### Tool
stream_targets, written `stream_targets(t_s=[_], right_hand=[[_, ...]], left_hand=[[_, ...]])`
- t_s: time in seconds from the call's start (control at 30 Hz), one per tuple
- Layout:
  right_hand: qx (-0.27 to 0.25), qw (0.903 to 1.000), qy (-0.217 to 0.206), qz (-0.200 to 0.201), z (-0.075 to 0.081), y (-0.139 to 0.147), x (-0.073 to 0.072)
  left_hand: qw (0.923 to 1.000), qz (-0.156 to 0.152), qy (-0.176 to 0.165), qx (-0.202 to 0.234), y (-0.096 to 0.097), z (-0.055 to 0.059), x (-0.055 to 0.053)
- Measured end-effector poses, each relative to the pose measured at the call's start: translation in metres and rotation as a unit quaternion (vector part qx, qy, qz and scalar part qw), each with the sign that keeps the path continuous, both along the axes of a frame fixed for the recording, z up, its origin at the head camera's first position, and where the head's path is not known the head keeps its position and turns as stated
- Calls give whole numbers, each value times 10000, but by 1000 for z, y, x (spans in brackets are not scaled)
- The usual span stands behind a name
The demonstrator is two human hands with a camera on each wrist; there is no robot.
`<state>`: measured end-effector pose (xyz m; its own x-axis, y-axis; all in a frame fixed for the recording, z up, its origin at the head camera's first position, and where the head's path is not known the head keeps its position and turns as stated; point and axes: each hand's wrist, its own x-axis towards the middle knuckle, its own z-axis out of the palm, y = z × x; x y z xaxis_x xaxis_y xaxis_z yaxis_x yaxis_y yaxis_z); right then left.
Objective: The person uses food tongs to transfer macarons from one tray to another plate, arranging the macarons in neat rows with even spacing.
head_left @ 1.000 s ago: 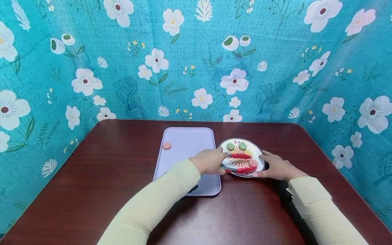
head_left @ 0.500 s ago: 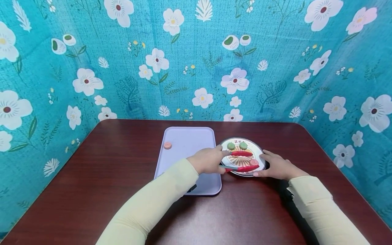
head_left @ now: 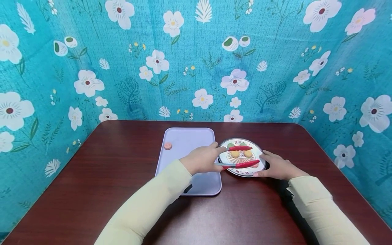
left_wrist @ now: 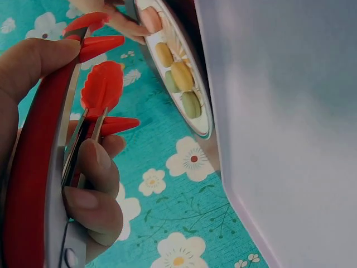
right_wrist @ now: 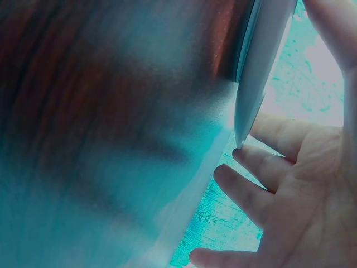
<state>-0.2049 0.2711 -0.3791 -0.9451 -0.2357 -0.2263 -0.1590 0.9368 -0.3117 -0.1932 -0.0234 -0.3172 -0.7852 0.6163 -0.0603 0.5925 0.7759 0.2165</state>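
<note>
My left hand grips a pair of tongs with red, leaf-shaped tips. The tongs' arms stand apart over the round patterned plate, and nothing shows between the tips in the left wrist view. On the plate lie yellow macarons, green macarons and a pink macaron; in the head view the tongs partly cover the green and pink ones. My right hand touches the plate's right rim, its fingers spread and fairly straight in the right wrist view.
A lilac tray lies left of the plate, partly under my left forearm. Another pink macaron sits near its left edge. Both stand on a dark red-brown table. A teal floral cloth hangs behind.
My left hand has shifted a little to the left and away from me, bringing the tongs from over the yellow macarons toward the green ones. The right hand stays at the rim.
</note>
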Motion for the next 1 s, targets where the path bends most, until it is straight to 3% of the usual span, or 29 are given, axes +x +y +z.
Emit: stream_targets(t_s=[0.4,0.8,1.0], right_hand=[[35,10000,-19,-38,-1,0,0],[57,10000,-57,-45,0,0,-1],[1,10000,-32,-38,-1,1,-1]], left_hand=[[9987,255,-92,439,-19,2,6],[9973,366,153,625,-40,5,15],[9955,526,101,787,-50,6,17]])
